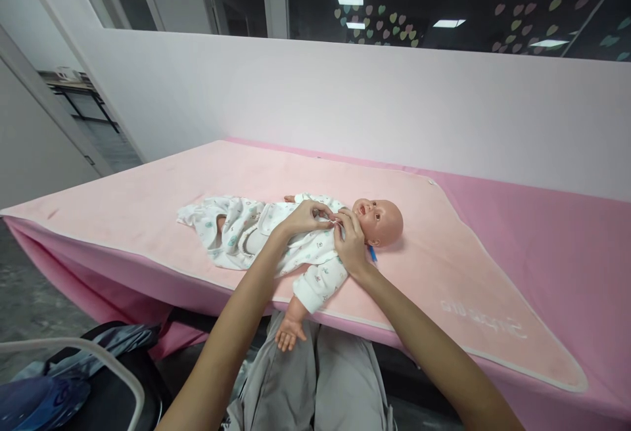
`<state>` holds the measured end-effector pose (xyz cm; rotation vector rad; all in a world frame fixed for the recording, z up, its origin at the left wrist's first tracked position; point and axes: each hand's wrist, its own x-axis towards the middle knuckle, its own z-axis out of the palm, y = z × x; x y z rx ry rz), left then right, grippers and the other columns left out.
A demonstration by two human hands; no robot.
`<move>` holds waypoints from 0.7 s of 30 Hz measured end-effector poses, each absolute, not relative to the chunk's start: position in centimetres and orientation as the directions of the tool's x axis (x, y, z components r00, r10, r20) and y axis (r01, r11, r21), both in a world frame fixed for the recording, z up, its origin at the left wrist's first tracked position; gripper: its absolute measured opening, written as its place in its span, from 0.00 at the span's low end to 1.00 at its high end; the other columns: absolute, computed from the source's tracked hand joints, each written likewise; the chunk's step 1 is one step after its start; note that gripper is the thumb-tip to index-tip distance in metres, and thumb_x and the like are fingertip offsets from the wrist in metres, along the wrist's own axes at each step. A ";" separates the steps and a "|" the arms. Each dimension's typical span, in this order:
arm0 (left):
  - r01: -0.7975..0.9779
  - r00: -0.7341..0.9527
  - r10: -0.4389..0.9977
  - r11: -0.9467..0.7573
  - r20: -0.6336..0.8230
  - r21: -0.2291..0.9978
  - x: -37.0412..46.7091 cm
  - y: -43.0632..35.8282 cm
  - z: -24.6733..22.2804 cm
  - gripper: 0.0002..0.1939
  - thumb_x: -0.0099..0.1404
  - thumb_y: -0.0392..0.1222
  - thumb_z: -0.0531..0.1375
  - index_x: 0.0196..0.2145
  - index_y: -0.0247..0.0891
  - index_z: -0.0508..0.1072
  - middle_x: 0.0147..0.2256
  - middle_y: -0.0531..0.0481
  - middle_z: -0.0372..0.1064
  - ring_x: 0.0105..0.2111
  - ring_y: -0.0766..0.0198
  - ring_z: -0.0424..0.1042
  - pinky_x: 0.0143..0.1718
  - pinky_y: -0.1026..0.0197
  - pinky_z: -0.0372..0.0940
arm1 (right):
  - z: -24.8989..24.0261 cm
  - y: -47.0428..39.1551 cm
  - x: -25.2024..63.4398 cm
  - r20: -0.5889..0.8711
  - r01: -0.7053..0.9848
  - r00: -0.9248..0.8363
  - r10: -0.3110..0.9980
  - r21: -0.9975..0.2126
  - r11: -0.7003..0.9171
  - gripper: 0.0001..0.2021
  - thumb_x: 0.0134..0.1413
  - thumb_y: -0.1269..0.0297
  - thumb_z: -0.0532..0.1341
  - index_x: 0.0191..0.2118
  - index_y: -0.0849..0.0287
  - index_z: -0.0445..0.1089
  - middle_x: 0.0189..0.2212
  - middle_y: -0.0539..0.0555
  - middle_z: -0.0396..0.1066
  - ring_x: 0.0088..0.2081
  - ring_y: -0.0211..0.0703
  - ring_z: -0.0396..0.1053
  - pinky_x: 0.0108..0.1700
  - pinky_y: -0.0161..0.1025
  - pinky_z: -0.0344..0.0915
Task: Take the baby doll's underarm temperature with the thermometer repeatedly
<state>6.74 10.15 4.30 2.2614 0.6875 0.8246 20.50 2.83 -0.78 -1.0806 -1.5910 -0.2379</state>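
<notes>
romper (305, 247): soft, thin, light | pinched at neckline by left hand (304, 215) and right hand (351, 242) | doll (379, 221): rigid head, judged light

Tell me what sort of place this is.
Probably an infant-care training room in an office-like building. A baby doll in a printed romper lies on a pale pink towel over a pink-covered table, and dark glass panels with heart stickers top the partition wall behind.
</notes>
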 end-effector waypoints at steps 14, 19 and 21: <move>0.125 0.703 0.606 -0.620 0.372 0.774 7.0 9.9 4.2 0.15 0.48 0.34 0.60 0.37 0.35 0.68 0.33 0.51 0.69 0.35 0.65 0.68 0.35 0.65 0.60 | -0.6 2.7 20.4 0.863 0.729 0.088 0.498 -0.397 0.558 0.12 0.59 0.73 0.49 0.43 0.58 0.67 0.42 0.57 0.65 0.48 0.42 0.65 0.52 0.43 0.65; 0.107 0.714 0.612 -0.577 0.342 0.810 6.9 10.1 4.2 0.17 0.48 0.34 0.60 0.39 0.35 0.67 0.32 0.51 0.69 0.34 0.66 0.67 0.36 0.64 0.59 | -0.6 2.8 20.4 0.869 0.720 0.084 0.488 -0.392 0.573 0.13 0.59 0.73 0.49 0.44 0.58 0.66 0.42 0.57 0.65 0.47 0.42 0.64 0.52 0.44 0.65; 0.104 0.715 0.616 -0.561 0.330 0.821 6.9 10.1 4.3 0.18 0.48 0.34 0.60 0.39 0.35 0.67 0.32 0.51 0.69 0.33 0.66 0.66 0.35 0.64 0.59 | -0.7 2.8 20.4 0.868 0.720 0.083 0.490 -0.392 0.572 0.13 0.60 0.73 0.48 0.45 0.57 0.66 0.42 0.57 0.65 0.48 0.43 0.64 0.52 0.45 0.65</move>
